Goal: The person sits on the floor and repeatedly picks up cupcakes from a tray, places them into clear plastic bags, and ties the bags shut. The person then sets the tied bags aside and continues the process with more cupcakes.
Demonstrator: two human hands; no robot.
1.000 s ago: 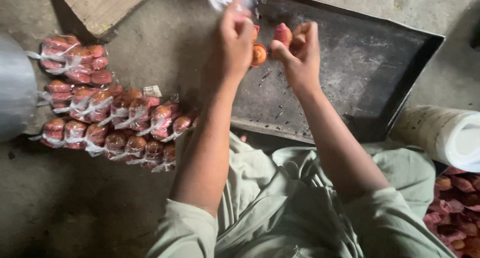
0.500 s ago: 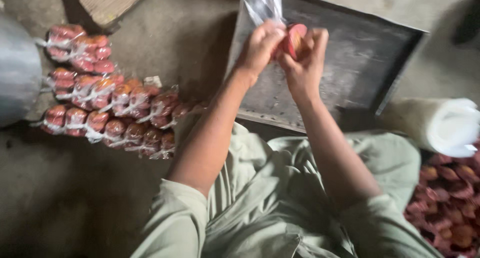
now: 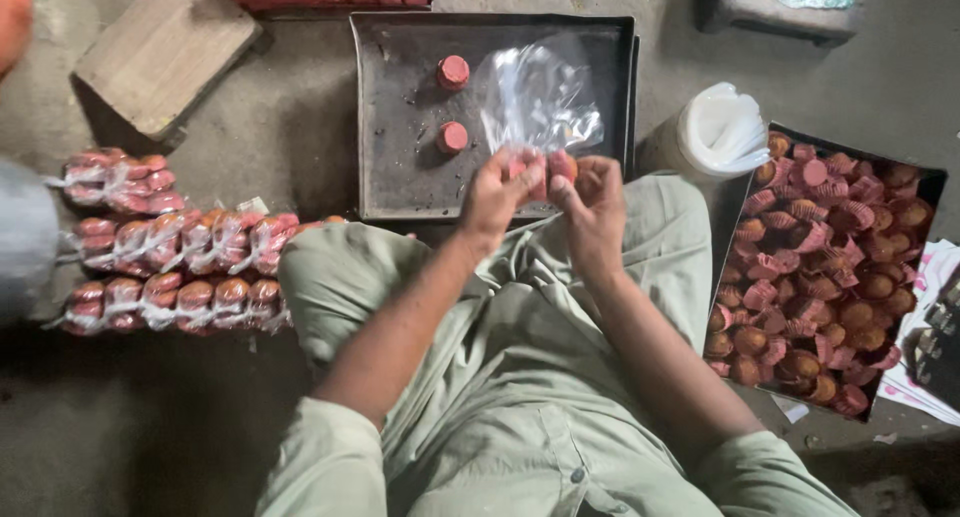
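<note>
Just over the near edge of the tray (image 3: 400, 107), both hands (image 3: 545, 192) pinching small red cups at the mouth of a clear bag (image 3: 535, 97) standing upward.

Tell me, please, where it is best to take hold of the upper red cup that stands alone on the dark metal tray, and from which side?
Grip the red cup by its round side wall, coming straight down from above. It sits flat on the dark metal tray, apart from the second cup and the clear bag, so fingers probably fit around it. Both the left hand and right hand are busy now.
</note>
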